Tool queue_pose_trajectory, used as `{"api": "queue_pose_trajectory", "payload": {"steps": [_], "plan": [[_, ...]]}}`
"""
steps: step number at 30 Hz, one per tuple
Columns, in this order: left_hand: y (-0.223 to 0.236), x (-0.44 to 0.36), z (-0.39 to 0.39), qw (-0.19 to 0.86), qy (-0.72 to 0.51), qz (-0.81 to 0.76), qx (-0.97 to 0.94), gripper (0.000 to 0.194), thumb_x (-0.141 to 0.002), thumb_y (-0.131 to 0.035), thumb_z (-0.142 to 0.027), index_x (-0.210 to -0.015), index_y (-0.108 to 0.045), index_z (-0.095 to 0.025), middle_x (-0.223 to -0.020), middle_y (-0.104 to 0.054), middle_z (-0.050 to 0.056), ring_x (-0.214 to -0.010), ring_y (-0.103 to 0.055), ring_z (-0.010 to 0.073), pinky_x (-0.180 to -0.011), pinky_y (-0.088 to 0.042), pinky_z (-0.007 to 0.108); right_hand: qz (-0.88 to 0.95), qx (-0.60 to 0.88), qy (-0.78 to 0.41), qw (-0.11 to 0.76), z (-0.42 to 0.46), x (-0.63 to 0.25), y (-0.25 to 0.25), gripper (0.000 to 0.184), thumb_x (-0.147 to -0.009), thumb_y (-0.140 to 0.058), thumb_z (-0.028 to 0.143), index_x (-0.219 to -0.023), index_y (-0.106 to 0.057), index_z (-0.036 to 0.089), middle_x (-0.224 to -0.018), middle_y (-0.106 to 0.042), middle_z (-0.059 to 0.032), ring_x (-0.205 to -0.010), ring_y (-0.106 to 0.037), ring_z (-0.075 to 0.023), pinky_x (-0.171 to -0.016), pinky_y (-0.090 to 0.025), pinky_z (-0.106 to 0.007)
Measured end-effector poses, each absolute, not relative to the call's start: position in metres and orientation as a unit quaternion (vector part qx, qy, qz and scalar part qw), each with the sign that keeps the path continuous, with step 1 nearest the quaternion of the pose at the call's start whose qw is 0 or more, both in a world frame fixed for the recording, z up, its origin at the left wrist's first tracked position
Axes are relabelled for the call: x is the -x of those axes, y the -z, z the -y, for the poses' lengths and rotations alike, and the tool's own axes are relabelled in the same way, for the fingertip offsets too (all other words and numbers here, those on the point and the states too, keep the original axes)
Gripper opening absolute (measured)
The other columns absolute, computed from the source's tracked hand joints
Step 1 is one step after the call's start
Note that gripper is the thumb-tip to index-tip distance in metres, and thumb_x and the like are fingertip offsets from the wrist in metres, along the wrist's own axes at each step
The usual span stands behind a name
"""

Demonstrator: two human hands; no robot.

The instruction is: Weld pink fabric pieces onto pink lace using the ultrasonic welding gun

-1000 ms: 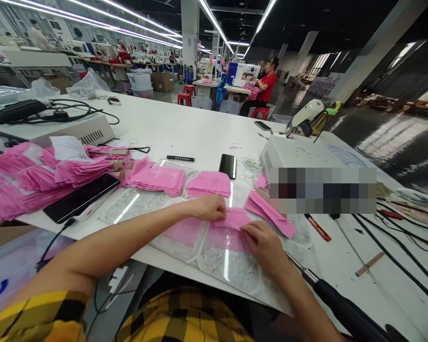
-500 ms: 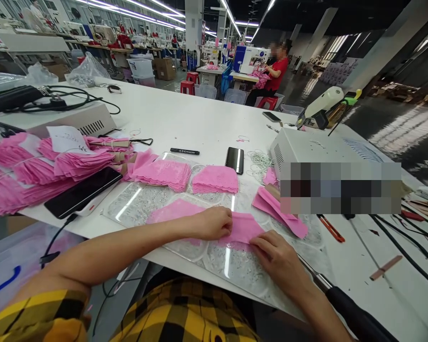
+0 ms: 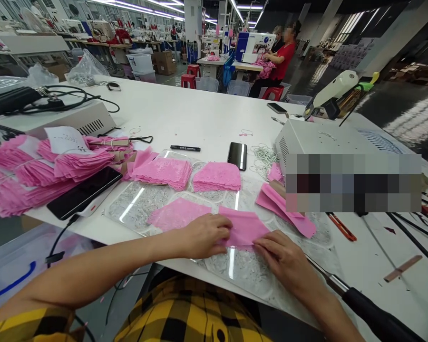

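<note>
A pink fabric piece (image 3: 240,225) lies flat on the clear plastic template (image 3: 210,268) in front of me. My left hand (image 3: 209,235) is closed with curled fingers at its left edge; the fingertips are partly hidden. At its lower right corner, my right hand (image 3: 278,251) pinches the edge between thumb and fingers. Left of this piece, another pink piece with a lacy texture (image 3: 178,213) lies flat, partly behind my left hand. A black-handled tool with a metal shaft (image 3: 337,285) lies beside my right forearm, its front end hidden behind the hand.
Two stacks of scalloped pink pieces, one left (image 3: 167,172) and one right (image 3: 217,176), lie beyond. Folded pink fabric (image 3: 287,211), a phone (image 3: 237,156), a marker (image 3: 185,148) and an orange cutter (image 3: 342,227) surround the template. Tied pink bundles (image 3: 32,166) are at left.
My left hand has slid slightly left and down, uncovering the fabric's upper left edge. My right hand stays at the corner. The view has shifted a little.
</note>
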State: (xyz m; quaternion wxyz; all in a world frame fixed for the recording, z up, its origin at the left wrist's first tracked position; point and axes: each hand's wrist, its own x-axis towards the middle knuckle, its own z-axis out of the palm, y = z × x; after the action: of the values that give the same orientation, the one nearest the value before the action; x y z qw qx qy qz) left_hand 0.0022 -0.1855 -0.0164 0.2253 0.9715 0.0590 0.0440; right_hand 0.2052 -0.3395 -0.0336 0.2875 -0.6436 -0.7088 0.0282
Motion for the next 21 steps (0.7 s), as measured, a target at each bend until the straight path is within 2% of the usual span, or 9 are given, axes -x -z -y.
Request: {"api": "queue_pose_trajectory", "payload": {"steps": [2, 5, 12, 21], "plan": [[0.021, -0.004, 0.189, 0.223, -0.052, -0.071, -0.971, 0.009, -0.089, -0.06, -0.02, -0.087, -0.067, -0.014, -0.119, -0.063, 0.012, -0.111, -0.06, 0.024, -0.098, -0.046, 0.037, 0.711, 0.643, -0.029, 0.285, 0.339, -0.205, 0.032, 0.02, -0.092, -0.052, 0.03, -0.087, -0.071, 0.024, -0.081, -0.069, -0.0036, -0.074, -0.063, -0.0159, -0.064, -0.054, -0.029], [0.021, -0.006, 0.189, 0.232, -0.057, -0.086, -0.967, 0.019, -0.092, -0.051, -0.016, -0.085, -0.069, -0.013, -0.118, -0.064, 0.012, -0.109, -0.061, 0.0225, -0.098, -0.047, 0.035, 0.711, 0.64, -0.021, 0.291, 0.338, -0.204, 0.031, 0.02, -0.093, -0.052, 0.029, -0.088, -0.071, 0.023, -0.081, -0.069, -0.0032, -0.074, -0.063, -0.0153, -0.064, -0.054, -0.028], [0.011, -0.007, 0.184, 0.281, -0.046, -0.108, -0.952, 0.019, -0.085, -0.056, -0.01, -0.073, -0.069, -0.014, -0.116, -0.066, 0.008, -0.098, -0.065, 0.0181, -0.09, -0.049, 0.026, 0.702, 0.648, -0.037, 0.294, 0.338, -0.203, 0.032, 0.022, -0.093, -0.051, 0.027, -0.085, -0.07, 0.024, -0.08, -0.069, -0.0026, -0.074, -0.062, -0.015, -0.065, -0.053, -0.028], [0.009, -0.014, 0.18, 0.332, -0.032, -0.148, -0.931, 0.017, -0.076, -0.059, -0.006, -0.064, -0.068, -0.015, -0.113, -0.066, 0.005, -0.091, -0.066, 0.0163, -0.081, -0.05, 0.024, 0.682, 0.673, -0.076, 0.277, 0.337, -0.204, 0.032, 0.019, -0.09, -0.053, 0.025, -0.081, -0.069, 0.024, -0.08, -0.068, -0.0037, -0.076, -0.063, -0.017, -0.067, -0.052, -0.03]]}}
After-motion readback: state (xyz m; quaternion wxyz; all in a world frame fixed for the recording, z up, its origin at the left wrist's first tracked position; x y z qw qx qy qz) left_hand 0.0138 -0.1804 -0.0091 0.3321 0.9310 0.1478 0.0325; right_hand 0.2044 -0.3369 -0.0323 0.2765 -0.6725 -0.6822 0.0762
